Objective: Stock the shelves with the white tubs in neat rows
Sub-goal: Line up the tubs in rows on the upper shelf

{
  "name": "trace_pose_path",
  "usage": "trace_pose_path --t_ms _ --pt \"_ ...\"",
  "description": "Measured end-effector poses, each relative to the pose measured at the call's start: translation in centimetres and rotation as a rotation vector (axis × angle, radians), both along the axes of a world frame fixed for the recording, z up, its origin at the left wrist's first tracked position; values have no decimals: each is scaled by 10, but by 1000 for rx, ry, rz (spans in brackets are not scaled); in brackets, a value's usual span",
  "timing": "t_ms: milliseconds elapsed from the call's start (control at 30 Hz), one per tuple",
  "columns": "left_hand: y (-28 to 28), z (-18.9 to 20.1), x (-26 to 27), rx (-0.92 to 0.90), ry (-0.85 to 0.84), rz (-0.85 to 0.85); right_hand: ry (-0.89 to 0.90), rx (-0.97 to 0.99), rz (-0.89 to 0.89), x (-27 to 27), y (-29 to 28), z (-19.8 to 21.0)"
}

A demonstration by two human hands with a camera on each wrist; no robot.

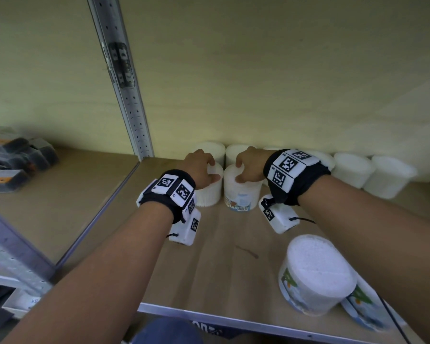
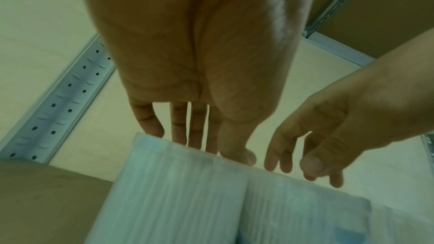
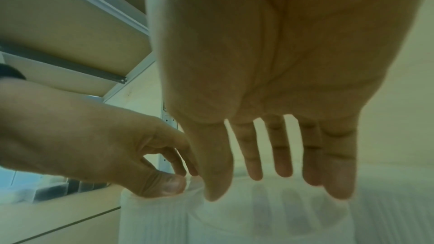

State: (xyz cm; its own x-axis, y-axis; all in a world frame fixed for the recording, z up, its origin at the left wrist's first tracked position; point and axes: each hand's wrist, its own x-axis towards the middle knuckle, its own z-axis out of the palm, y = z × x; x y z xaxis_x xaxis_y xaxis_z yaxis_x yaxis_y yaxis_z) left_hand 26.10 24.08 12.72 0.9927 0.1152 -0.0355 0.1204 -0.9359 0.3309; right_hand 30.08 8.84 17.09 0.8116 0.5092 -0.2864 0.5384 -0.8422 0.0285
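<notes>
Two white ribbed tubs stand side by side on the brown shelf board (image 1: 209, 256), in front of a back row of white tubs (image 1: 353, 167) along the wall. My left hand (image 1: 212, 170) grips the left tub (image 1: 209, 194) from above, thumb at the front of its top and fingers curled over the far edge. My right hand (image 1: 240, 172) holds the right tub (image 1: 241, 197), which bears a label and barcode, the same way. The left wrist view has my left hand (image 2: 218, 150) at the left tub's (image 2: 176, 192) upper edge. In the right wrist view my right hand (image 3: 258, 186) reaches down over its tub (image 3: 270, 220).
A wider white tub with a green and orange label (image 1: 315, 274) lies at the shelf's front right, another (image 1: 365, 311) under my right forearm. A perforated metal upright (image 1: 124, 83) stands left of the tubs. Dark boxes (image 1: 10, 160) sit on the neighbouring shelf at left.
</notes>
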Motion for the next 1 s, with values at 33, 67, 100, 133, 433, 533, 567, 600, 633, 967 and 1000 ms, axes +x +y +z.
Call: trace_pose_path --t_ms 33,67,100,133,433,533,567,600,633,967,1000 --pt "0 -1 0 1 1 0 -6 -13 -18 0 1 -1" --pt "0 -1 0 2 -1 0 -4 -15 -26 1 1 -3" --pt "0 -1 1 2 -3 0 -2 -9 -24 1 1 -4" --pt "0 -1 1 2 -4 0 0 -3 -21 1 2 -5" --pt "0 -3 1 4 -19 6 61 23 26 2 -3 1" --pt "-1 -2 0 12 -18 12 91 60 46 -1 -6 4" --pt "-1 -2 0 13 -17 13 92 71 51 -1 -6 4" --pt "-1 -2 0 15 -16 12 89 84 52 -1 -5 3" --pt "-1 -2 0 16 -15 12 73 100 51 -1 -4 2" --pt "-1 -2 0 26 -7 10 8 23 -58 7 2 -7" --pt "-1 -2 0 24 -8 9 10 9 -63 7 2 -6"
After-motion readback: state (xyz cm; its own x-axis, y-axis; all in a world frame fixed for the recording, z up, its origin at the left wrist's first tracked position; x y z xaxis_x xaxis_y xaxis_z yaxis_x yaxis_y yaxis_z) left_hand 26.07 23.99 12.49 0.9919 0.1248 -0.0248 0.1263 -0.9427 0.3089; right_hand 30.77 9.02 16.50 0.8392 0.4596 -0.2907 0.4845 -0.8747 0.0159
